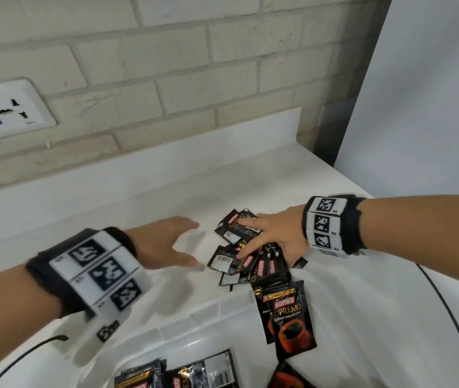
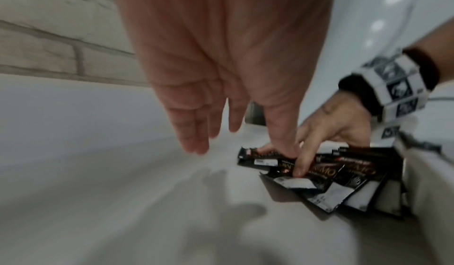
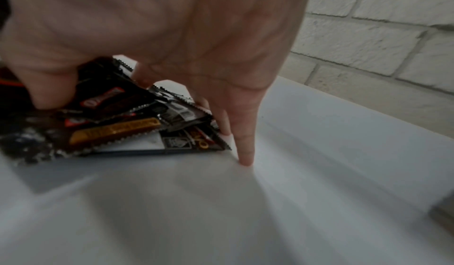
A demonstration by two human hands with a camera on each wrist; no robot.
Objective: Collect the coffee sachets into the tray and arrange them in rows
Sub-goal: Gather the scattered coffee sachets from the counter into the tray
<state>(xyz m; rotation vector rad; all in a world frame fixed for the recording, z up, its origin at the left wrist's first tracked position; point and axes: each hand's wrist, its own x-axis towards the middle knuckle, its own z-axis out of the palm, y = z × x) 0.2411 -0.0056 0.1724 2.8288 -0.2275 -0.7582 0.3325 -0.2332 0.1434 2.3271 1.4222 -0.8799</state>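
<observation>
A loose pile of black coffee sachets (image 1: 232, 260) lies on the white counter (image 1: 138, 219). My right hand (image 1: 264, 236) lies flat on the pile with fingers spread and straight, pressing down; in the right wrist view my little fingertip (image 3: 245, 158) touches the counter beside the sachets (image 3: 117, 131). My left hand (image 1: 178, 245) hovers open just left of the pile, thumb apart, holding nothing. In the left wrist view the left hand (image 2: 216, 121) sits above the counter, next to the right hand (image 2: 324, 131) on the sachets (image 2: 343, 178). The white tray (image 1: 194, 323) is nearest me with sachets (image 1: 203, 371) inside. One sachet (image 1: 290, 317) leans over its rim.
A brick wall with a socket plate (image 1: 7, 110) rises behind the counter's low white upstand (image 1: 166, 155). A tall white panel (image 1: 424, 102) bounds the right side. A thin black cable (image 1: 447, 306) crosses at the right, another one (image 1: 29, 350) at the left.
</observation>
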